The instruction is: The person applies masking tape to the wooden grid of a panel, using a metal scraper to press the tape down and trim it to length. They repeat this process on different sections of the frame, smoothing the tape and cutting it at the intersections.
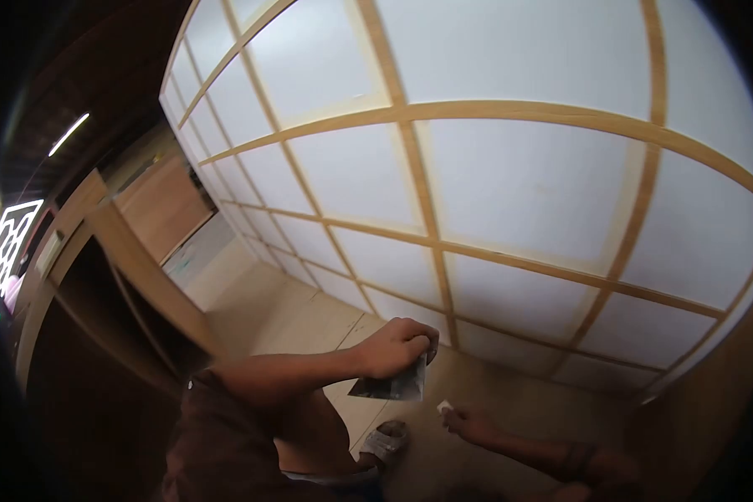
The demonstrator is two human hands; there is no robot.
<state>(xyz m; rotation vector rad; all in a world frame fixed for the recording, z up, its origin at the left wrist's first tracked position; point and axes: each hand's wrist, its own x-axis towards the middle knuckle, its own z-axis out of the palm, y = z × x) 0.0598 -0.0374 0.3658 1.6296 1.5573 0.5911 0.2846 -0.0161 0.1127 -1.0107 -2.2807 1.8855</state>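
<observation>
My left hand (397,345) is closed around the top of a flat dark grey sheet-like piece (395,386), which hangs below the fingers with a fairly straight lower edge. Its surface has a slight sheen. Lower and to the right, my right hand (470,426) pinches a small white piece (445,407) at its fingertips. Ahead of both hands stands a large white panel (527,180) with a grid of wood-coloured strips (431,201). Paler yellowish bands run beside some strips. My left hand overlaps the panel's lower part in this view.
The pale floor (309,326) runs along the panel's foot, with my shoe (385,442) on it. At left stands a wooden frame (134,259) with dark openings. Farther back are a brown board (163,205), a bright patterned light (15,238) and a tube lamp (69,135).
</observation>
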